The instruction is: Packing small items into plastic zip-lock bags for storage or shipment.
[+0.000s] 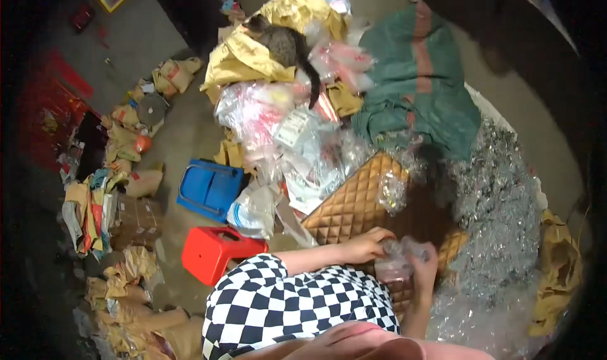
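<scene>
Low over a brown quilted mat, my two hands are close together at a clear plastic bag. My left hand comes in from the left, its fingers closed on the bag's upper edge. On the bag's other side, my right hand is raised with its fingers curled round the crumpled film. What the bag contains is too blurred to make out. A small clear packet with shiny contents lies on the mat beyond my hands. A dark shadow covers the mat's right part.
Silvery clear packets are heaped at the right. Ahead lie plastic bags and yellow sacks with a cat on them, beside a green sack. A red stool and blue folding stool stand left, near cardboard boxes.
</scene>
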